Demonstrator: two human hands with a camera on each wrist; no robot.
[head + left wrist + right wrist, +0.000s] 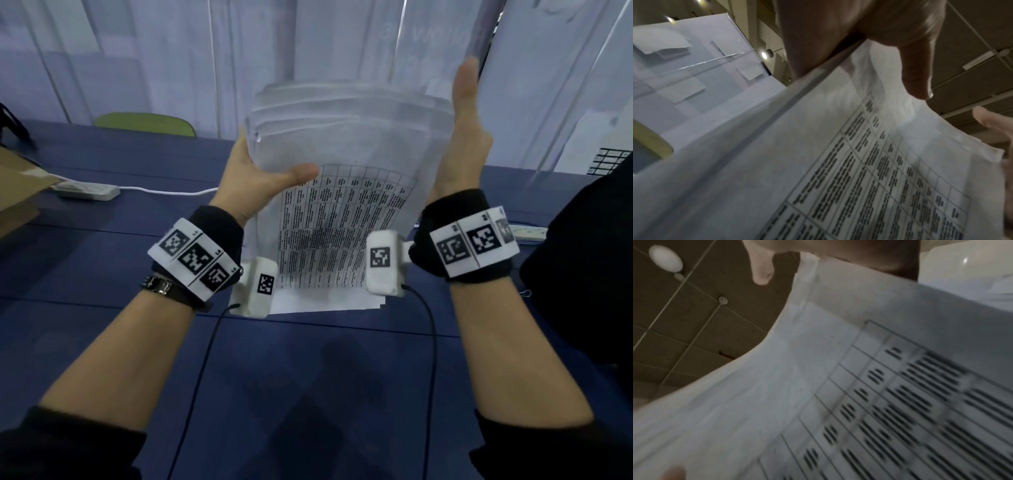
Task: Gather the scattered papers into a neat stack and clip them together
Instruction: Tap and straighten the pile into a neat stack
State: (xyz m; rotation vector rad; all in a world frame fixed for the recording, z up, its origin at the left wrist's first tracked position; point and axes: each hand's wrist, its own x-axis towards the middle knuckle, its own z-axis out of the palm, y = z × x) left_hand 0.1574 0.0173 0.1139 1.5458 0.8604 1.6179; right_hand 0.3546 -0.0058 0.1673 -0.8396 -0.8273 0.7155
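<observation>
A stack of white papers [342, 205], its top sheet printed with a table of text, stands nearly upright with its lower edge close to the blue table [308, 377]. My left hand [260, 178] grips the stack's left edge, thumb across the front sheet and fingers behind. My right hand [462, 137] lies flat against the right edge with straight fingers pointing up. The upper edges of the sheets are uneven. The left wrist view shows the papers [838, 162] under my thumb [916, 73]. The right wrist view is filled by the blurred papers [838, 386]. No clip is in view.
A white power strip [89, 191] with its cable and a cardboard box [17, 192] lie at the left of the table. A green chair back [144, 124] stands behind the table. A black garment [589, 274] covers the right side. A frosted partition rises behind.
</observation>
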